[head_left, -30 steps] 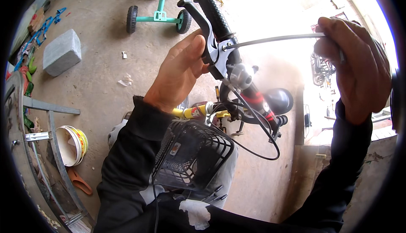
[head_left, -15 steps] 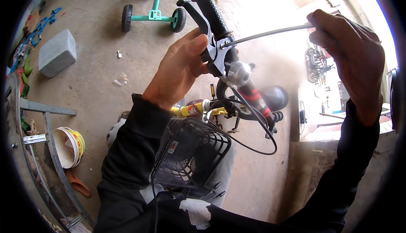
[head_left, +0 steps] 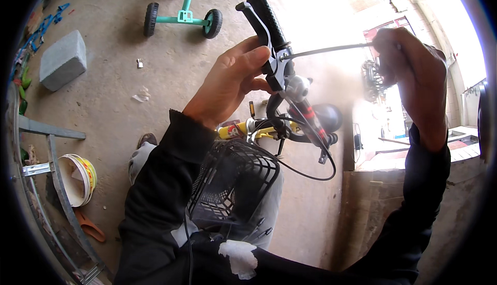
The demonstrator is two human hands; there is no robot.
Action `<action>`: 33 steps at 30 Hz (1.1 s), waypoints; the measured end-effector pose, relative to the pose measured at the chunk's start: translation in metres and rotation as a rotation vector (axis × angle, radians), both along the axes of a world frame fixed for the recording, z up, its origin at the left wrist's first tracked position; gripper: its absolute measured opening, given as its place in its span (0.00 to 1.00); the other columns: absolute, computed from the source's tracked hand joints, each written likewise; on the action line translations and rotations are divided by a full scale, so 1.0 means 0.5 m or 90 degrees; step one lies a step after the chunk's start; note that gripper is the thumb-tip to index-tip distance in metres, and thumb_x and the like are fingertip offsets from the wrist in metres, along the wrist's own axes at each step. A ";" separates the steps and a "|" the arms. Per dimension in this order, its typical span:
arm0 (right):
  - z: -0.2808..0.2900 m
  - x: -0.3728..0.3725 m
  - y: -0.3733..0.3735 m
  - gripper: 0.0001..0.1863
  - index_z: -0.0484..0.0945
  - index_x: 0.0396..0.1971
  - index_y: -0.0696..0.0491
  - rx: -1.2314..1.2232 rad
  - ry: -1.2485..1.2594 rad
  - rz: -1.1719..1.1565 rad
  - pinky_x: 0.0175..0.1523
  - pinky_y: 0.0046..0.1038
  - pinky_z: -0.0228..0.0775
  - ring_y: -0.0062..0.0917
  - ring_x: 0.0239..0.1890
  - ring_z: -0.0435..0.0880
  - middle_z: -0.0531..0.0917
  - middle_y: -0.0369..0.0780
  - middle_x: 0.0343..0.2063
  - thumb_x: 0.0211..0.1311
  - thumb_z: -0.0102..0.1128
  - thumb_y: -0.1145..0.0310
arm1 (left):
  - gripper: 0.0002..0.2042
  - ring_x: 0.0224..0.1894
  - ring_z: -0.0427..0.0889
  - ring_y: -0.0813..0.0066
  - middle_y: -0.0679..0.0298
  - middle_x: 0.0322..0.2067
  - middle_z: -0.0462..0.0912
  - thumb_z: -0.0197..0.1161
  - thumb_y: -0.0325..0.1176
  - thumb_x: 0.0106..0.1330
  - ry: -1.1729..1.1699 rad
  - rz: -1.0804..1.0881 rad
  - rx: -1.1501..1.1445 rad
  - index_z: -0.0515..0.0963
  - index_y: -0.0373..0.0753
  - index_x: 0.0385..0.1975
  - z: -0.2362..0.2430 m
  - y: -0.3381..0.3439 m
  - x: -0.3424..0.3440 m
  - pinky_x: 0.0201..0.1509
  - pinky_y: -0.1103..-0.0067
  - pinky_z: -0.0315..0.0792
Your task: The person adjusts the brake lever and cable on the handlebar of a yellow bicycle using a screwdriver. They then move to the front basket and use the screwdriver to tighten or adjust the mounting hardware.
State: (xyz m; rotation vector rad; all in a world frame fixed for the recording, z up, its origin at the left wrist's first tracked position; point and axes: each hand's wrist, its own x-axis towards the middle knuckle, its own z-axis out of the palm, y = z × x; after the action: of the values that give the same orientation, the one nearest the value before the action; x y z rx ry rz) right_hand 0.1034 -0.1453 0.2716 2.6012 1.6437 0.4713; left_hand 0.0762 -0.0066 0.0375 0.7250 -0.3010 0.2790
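Observation:
My left hand [head_left: 233, 80] is closed around the brake lever [head_left: 276, 67] beside the black ribbed handlebar grip [head_left: 269, 18], thumb on top. From the right, my right hand [head_left: 414, 72] holds a screwdriver [head_left: 331, 50]; its handle is hidden in my fingers. The long metal shaft runs left, and its tip meets a screw on the lever's silver bracket. Just below the bracket sits a round silver bell [head_left: 297, 88]. Cables loop down from the bars of the yellow bicycle [head_left: 233, 130], and a black basket [head_left: 235, 181] lies nearer to me.
A teal ride-on frame with black wheels [head_left: 184, 18] stands at the far side. Along the left are a grey block [head_left: 63, 60], a metal frame [head_left: 57, 173], a white bucket [head_left: 77, 181] and an orange slipper [head_left: 90, 227]. A raised ledge [head_left: 373, 179] lies to the right.
My right hand has moved left and somewhat lower with the screwdriver. The handlebar end and my left hand have shifted slightly right and down in view. The shaft still meets the lever bracket.

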 end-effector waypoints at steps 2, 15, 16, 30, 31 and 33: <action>0.003 -0.001 -0.004 0.08 0.78 0.27 0.56 0.017 0.090 -0.060 0.15 0.17 0.59 0.12 0.10 0.69 0.72 0.33 0.10 0.63 0.52 0.70 | 0.29 0.36 0.80 0.79 0.65 0.34 0.78 0.59 0.58 0.57 -0.005 0.002 0.000 0.71 0.37 0.44 -0.001 -0.001 0.001 0.38 0.82 0.77; 0.026 -0.025 0.037 0.14 0.74 0.21 0.58 -0.039 0.202 -0.234 0.15 0.19 0.53 0.12 0.08 0.62 0.67 0.33 0.08 0.64 0.50 0.67 | 0.28 0.38 0.80 0.78 0.64 0.35 0.79 0.60 0.56 0.57 0.014 -0.015 0.010 0.71 0.36 0.45 -0.002 0.006 -0.003 0.37 0.84 0.77; 0.030 -0.027 0.037 0.12 0.74 0.24 0.58 -0.078 0.197 -0.201 0.18 0.19 0.56 0.13 0.11 0.64 0.69 0.33 0.11 0.64 0.50 0.67 | 0.28 0.38 0.80 0.78 0.64 0.36 0.79 0.60 0.55 0.58 0.014 -0.014 0.013 0.71 0.35 0.45 -0.002 0.007 -0.004 0.36 0.84 0.77; 0.023 -0.024 0.088 0.11 0.82 0.33 0.57 -0.291 0.147 -0.178 0.33 0.25 0.67 0.23 0.25 0.77 0.80 0.43 0.23 0.55 0.59 0.67 | 0.24 0.39 0.79 0.80 0.64 0.39 0.77 0.59 0.49 0.61 -0.001 -0.021 0.014 0.71 0.35 0.47 -0.003 0.018 -0.009 0.36 0.85 0.76; 0.024 -0.020 0.092 0.11 0.82 0.33 0.57 -0.304 0.107 -0.158 0.34 0.25 0.68 0.23 0.25 0.78 0.82 0.43 0.24 0.54 0.60 0.67 | 0.24 0.39 0.78 0.80 0.65 0.39 0.77 0.59 0.50 0.60 0.000 -0.021 0.017 0.71 0.35 0.47 -0.003 0.017 -0.008 0.35 0.85 0.76; 0.032 -0.010 0.106 0.09 0.83 0.31 0.57 -0.352 0.111 -0.144 0.34 0.24 0.69 0.24 0.25 0.79 0.83 0.43 0.25 0.52 0.62 0.68 | 0.25 0.40 0.78 0.80 0.65 0.38 0.77 0.60 0.52 0.59 0.001 -0.020 0.023 0.72 0.36 0.46 -0.001 0.015 -0.007 0.35 0.85 0.75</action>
State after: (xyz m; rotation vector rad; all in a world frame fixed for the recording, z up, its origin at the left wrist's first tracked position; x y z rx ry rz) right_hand 0.0987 -0.0923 0.2873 2.3970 1.2546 -0.2025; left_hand 0.0725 0.0010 0.0370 0.7562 -0.3157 0.2441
